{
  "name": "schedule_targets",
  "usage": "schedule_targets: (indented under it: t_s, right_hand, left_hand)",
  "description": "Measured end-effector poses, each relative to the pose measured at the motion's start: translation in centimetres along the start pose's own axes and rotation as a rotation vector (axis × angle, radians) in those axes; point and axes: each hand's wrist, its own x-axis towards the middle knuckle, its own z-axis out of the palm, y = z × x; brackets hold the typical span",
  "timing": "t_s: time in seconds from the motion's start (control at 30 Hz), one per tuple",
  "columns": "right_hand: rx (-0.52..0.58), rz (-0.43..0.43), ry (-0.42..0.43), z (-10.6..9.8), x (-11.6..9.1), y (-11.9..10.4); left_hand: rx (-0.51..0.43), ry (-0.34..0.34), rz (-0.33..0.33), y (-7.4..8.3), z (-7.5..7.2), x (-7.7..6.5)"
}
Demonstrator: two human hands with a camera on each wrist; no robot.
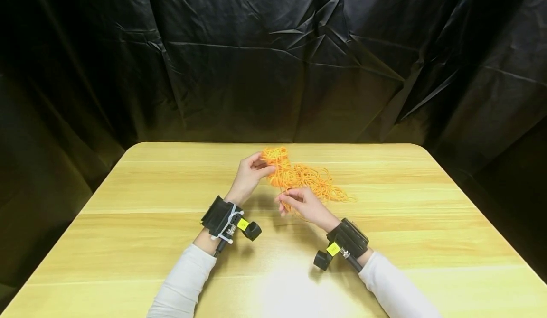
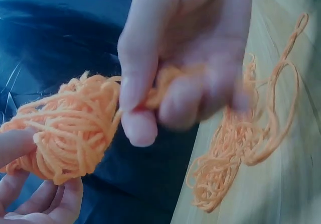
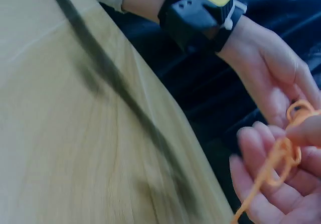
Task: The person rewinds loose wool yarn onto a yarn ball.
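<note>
My left hand (image 1: 247,178) holds a wound ball of orange yarn (image 1: 278,159) between thumb and fingers, above the table. In the left wrist view the ball (image 2: 70,133) shows many crossing wraps. Just to its right, my right hand (image 1: 306,205) pinches the strand that leads off the ball, thumb against forefinger. Some yarn also runs through the curled fingers of that hand (image 2: 185,48), partly hidden by them. A loose, tangled pile of the same yarn (image 1: 318,181) lies on the table beyond the right hand.
The light wooden table (image 1: 141,256) has rounded far corners. Behind it hangs a creased black sheet (image 1: 239,80). Each wrist carries a black strap with a small camera, the left camera (image 1: 252,231) and right camera (image 1: 322,260) jutting inward between the forearms.
</note>
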Motion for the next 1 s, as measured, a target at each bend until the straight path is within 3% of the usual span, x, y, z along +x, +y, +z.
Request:
schedule_targets:
  t_s: [0.07, 0.3, 0.5, 0.7, 1.0]
  right_hand:
    - [0.013, -0.007, -0.025, 0.0, -0.2, -0.3]
    - [-0.229, -0.077, -0.057, -0.6, -0.8, -2.2]
    - [-0.302, -0.125, -0.059, -1.7, -1.1, -4.6]
    - [-0.261, -0.136, 0.032, -2.9, -0.8, -6.1]
    - [-0.063, -0.163, 0.228, -4.5, 1.0, -6.5]
  left_hand:
    - [0.009, 0.021, 0.003, -0.1, 0.0, 0.0]
    - [0.065, 0.066, 0.006, -0.3, 0.0, 0.1]
    - [0.141, 0.066, -0.019, -0.3, 0.0, 0.0]
    - [0.188, -0.041, -0.048, -0.4, 0.0, -0.2]
    - [0.229, -0.217, -0.022, -0.4, 0.1, -0.4]
